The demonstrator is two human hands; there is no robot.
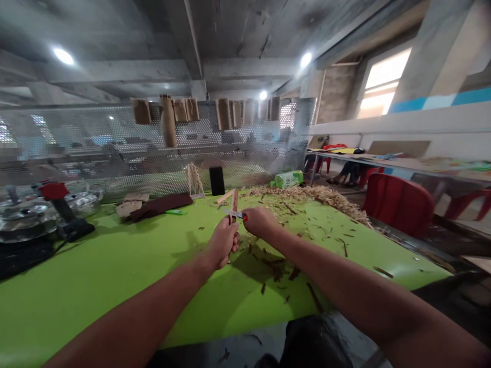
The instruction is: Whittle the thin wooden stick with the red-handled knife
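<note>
A slim, pale wooden stick (234, 203) stands nearly upright above the table, its lower end hidden in the closed fingers of the left hand (222, 243), which wrap firmly around it. The right hand (261, 222) is curled shut around a small knife with a red handle (245, 217), and its steel blade (230, 212) lies against the stick. Just behind the stick, a flat strip of pale wood (224, 197) rests on the bright green table (115, 286), and dark curls of bark (276, 268) are strewn under the hands. Farther back is a heap of blond wood shavings (303, 197), with a green plastic bottle (287, 179) lying beyond it. To the left stand a black upright block (217, 181) and a dark brown cloth (159, 206), then a red-and-black machine (57, 204) beside round metal pots (23, 214). A perforated metal screen (164, 153) hung with brown paper bags (169, 120) rises behind the table, and a red plastic chair (399, 204) stands to the right.
</note>
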